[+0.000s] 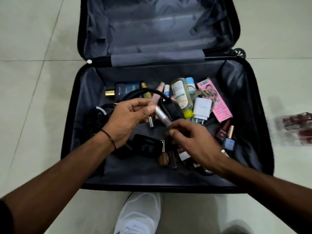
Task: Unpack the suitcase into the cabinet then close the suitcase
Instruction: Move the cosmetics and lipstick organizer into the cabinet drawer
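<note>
Fingertips of the left hand pinch a slim clear plastic tube by its upper end, and a pinkish tube with a silver cap hangs from the same curled fingers. The right hand has its thumb and forefinger curled at the clear tube's lower end, but blur hides whether they grip it. Both hands hover over the middle of the open black hard-shell suitcase, which lies flat on the pale tiled floor. In the suitcase's near half, toward its hinge, lie black headphones, a dark blue perfume box, a clear bottle with a yellow cap, a white plug charger and a pink card packet. A maroon nail-polish bottle and a blue nail-polish bottle sit by the suitcase's right wall.
</note>
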A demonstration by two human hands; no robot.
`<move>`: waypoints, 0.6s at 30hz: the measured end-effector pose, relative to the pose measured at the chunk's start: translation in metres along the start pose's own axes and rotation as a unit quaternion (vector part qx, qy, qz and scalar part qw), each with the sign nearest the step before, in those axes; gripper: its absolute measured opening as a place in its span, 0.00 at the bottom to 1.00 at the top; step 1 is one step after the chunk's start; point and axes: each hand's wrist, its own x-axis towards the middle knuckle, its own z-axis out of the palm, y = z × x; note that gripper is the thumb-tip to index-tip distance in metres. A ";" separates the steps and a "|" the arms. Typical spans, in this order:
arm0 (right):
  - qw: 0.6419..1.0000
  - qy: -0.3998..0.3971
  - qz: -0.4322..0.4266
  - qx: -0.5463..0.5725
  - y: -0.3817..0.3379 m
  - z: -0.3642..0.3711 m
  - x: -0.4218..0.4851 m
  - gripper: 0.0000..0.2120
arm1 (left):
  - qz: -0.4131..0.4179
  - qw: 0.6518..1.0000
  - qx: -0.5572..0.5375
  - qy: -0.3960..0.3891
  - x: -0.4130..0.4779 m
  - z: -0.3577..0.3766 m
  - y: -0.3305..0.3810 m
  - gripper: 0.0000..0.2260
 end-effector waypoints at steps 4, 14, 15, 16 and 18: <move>0.968 0.010 0.033 0.247 -0.021 -0.015 -0.006 0.09 | -0.009 0.996 -0.079 -0.031 -0.009 0.020 0.002 0.17; 0.965 0.087 0.012 0.246 -0.038 -0.112 -0.026 0.08 | 0.096 0.965 0.150 -0.193 0.013 0.081 0.050 0.14; 0.971 0.093 0.012 0.221 -0.037 -0.130 -0.031 0.07 | 0.107 0.950 0.192 -0.221 0.019 0.091 0.059 0.15; 0.975 0.103 0.014 0.197 -0.037 -0.149 -0.038 0.06 | 0.123 0.932 0.240 -0.241 0.023 0.104 0.066 0.15; 0.980 0.123 0.026 0.155 -0.035 -0.184 -0.055 0.05 | 0.174 0.887 0.343 -0.257 0.025 0.129 0.077 0.14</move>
